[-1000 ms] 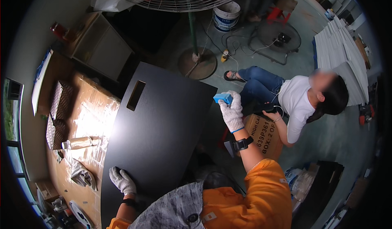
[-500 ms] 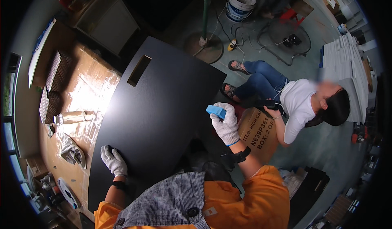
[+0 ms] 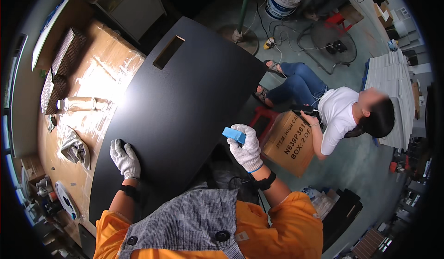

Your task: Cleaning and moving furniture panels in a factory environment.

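As we judge it, steadying the dark panel (image 3: 185, 102) while handling the blue block (image 3: 234, 134) calls for even weight through the left palm and a light hold on the block. We do well to pinch it by its sides, so the gloved fingertips stay behind its front face, and to bring it against the panel flat rather than on a corner, since that smooth dark finish probably marks easily.

Our left grip (image 3: 125, 159) is unfolded, holding nothing: its fingers extend nearly straight and its palm lies on the panel. Our right grip (image 3: 245, 150) is curled around the block, thumb and fingers on either side, with much of the block sticking out to the left of the fingertips. The block appears raised by the panel's right edge; we cannot tell whether it touches.

Left of the left grip, a grey cloth (image 3: 75, 150) and a bottle (image 3: 81, 104) lie on the film-wrapped surface (image 3: 83, 180). A slot (image 3: 169, 52) pierces the panel beyond both grips. Just right of the right grip are a cardboard box (image 3: 282, 152) and, farther right, a seated person (image 3: 340, 109).
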`<state>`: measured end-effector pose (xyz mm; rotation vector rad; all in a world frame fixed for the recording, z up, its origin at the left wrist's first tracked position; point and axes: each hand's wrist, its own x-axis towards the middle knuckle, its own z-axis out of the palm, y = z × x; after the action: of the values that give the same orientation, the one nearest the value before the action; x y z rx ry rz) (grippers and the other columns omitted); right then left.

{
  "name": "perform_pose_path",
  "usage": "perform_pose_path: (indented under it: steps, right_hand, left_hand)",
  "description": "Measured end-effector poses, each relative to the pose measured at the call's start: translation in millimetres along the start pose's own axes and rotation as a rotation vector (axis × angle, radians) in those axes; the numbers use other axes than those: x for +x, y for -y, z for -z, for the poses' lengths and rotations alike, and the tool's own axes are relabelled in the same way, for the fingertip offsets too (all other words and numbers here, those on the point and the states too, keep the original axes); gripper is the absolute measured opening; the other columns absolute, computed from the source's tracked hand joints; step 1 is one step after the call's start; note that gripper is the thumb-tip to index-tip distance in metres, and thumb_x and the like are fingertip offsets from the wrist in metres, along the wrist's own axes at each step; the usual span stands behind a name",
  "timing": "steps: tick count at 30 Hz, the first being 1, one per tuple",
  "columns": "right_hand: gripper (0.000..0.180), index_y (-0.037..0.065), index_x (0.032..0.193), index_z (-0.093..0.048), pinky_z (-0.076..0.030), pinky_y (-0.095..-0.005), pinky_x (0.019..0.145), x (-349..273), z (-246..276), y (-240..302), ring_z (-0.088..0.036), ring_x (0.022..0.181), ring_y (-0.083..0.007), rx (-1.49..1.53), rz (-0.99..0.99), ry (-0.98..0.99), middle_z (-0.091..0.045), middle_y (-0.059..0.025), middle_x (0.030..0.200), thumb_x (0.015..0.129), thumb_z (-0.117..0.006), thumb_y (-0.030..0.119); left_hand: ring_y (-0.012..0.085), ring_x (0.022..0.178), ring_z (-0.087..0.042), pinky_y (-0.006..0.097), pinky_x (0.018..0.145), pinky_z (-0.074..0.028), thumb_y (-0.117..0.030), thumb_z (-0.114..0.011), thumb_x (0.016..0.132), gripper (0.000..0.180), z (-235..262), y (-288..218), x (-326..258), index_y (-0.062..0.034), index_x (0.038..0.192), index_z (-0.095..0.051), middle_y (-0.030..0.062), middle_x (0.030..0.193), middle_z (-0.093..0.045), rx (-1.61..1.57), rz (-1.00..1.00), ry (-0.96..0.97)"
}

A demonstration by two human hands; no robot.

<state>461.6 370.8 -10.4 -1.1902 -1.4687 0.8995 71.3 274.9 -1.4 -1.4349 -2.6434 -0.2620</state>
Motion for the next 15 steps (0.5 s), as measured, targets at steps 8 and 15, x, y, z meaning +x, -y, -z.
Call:
perform_pose_path:
  steps: [8,15]
  right_hand:
    - [0.04,0.005,0.11,-0.05,-0.052,-0.0339,0.083,0.5,-8.4,10.9,-0.063,0.092,-0.021,-0.203,-0.151,-0.206,-0.062,-0.01,0.104,0.077,-0.073,0.006]
    - [0.04,0.004,0.109,-0.05,-0.052,-0.0331,0.083,-45.4,-32.6,21.9,-0.063,0.092,-0.0213,-0.139,-0.11,-0.133,-0.062,-0.0105,0.103,0.077,-0.073,0.007]
  left_hand:
    - [0.0401,0.132,-0.033,0.048,0.111,-0.024,-0.03,-0.05,0.094,0.045,0.4,-4.7,1.4,-0.0027,0.13,-0.048,0.0207,0.14,-0.043,-0.057,-0.024,-0.03]
    - [0.0389,0.128,-0.038,0.048,0.11,-0.025,-0.03,-0.054,0.091,0.041,5.5,-1.6,1.6,-0.002,0.121,-0.054,0.0198,0.134,-0.048,-0.127,-0.074,-0.091]
